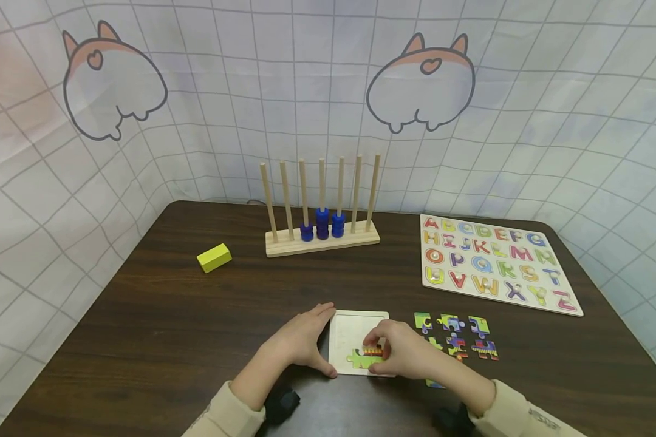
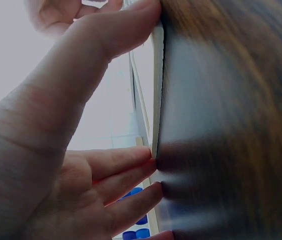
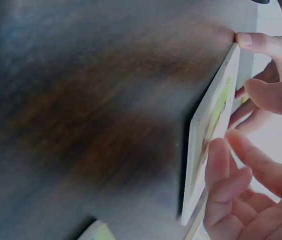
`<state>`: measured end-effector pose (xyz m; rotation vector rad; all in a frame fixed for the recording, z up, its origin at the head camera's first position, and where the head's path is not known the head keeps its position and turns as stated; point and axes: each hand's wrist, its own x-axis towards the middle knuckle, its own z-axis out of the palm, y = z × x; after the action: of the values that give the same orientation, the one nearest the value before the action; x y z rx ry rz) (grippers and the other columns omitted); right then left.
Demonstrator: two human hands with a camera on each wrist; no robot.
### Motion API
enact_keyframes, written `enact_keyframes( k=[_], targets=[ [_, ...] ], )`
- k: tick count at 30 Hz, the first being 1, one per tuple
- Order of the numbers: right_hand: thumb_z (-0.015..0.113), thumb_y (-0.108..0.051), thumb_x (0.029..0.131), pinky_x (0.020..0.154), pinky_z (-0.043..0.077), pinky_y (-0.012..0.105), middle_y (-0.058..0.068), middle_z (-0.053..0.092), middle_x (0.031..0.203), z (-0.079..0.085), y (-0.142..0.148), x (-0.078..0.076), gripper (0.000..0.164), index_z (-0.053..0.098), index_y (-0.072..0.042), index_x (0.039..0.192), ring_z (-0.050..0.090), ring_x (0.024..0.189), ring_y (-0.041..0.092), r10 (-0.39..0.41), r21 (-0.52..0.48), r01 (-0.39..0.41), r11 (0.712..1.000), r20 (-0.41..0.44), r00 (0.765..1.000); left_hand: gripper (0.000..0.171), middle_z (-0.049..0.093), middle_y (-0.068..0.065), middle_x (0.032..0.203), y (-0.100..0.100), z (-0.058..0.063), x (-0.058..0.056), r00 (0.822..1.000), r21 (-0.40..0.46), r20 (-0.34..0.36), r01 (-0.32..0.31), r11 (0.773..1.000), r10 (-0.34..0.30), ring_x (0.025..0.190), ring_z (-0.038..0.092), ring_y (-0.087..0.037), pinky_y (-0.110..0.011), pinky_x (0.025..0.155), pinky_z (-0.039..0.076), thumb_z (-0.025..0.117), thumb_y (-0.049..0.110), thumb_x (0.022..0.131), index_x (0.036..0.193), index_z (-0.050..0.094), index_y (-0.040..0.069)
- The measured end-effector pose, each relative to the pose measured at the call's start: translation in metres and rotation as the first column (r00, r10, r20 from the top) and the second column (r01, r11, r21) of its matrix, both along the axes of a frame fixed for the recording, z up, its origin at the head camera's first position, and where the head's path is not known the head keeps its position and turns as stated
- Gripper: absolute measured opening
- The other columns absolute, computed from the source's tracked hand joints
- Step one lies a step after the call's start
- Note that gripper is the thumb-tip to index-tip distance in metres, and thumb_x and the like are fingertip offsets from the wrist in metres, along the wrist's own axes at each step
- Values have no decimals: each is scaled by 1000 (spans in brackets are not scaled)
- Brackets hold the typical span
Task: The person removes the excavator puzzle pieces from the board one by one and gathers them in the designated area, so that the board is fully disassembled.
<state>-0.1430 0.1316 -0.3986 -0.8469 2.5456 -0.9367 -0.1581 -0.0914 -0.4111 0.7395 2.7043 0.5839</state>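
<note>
A shallow pale wooden puzzle tray (image 1: 350, 331) lies on the dark table in front of the person. The left hand (image 1: 302, 338) rests along its left side, thumb at the near corner and straight fingers at the far corner, as the left wrist view also shows. Over the tray's near right part bends the right hand (image 1: 407, 352). Its thumb and fingertips are at a green puzzle piece (image 1: 362, 360) with a red and yellow striped top, lying in the tray. Part of that piece is hidden under the hand.
Several loose puzzle pieces (image 1: 451, 322) lie right of the tray, some behind the right forearm. A wooden alphabet board (image 1: 494, 292) sits at the back right. A peg stand (image 1: 284, 247) with blue beads (image 1: 322, 223) stands at the back; a yellow block (image 1: 214, 258) lies left.
</note>
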Motion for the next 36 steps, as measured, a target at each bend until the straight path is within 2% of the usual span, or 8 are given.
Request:
enact_keyframes(
  k=[4,10,16,25,36],
  targets=[
    [81,-11,65,52,43,19,0,55,78,0,-4,-1,28,67,-1,87,48,61,8,12,13,-12,1000,-36,999,104,34,-12,143,0,0,1,1000,11,6,-1,1000,1,130,33,-30,-49,100,32,86,45,53,136,39,2],
    [83,-12,61,54,41,20,-2,53,74,-1,-9,0,27,66,-4,81,45,65,10,14,76,-8,997,-79,997,104,33,-12,144,-1,0,1,1000,15,2,3,1000,-4,129,34,-30,-48,99,34,85,45,54,136,39,1],
    [83,-11,62,53,40,21,-1,50,75,-1,-11,0,26,64,-5,80,42,63,9,13,108,-7,994,-57,998,104,33,-12,144,-2,1,1,1000,15,6,0,1000,0,130,32,-30,-48,100,33,85,44,55,137,38,1],
    [83,-11,62,53,39,21,-1,49,75,-2,-12,0,29,62,-7,80,42,64,10,3,100,3,995,-57,998,104,33,-13,144,-2,1,2,1000,25,11,-1,1000,0,129,34,-30,-47,100,33,86,44,55,137,38,1],
    [82,-6,63,50,43,20,-1,53,78,-2,-11,0,30,59,-8,81,46,58,6,-19,33,19,999,4,1000,105,32,-12,144,-2,1,0,1000,19,11,3,1000,-3,130,32,-30,-48,100,33,85,45,55,137,37,1]
  ],
)
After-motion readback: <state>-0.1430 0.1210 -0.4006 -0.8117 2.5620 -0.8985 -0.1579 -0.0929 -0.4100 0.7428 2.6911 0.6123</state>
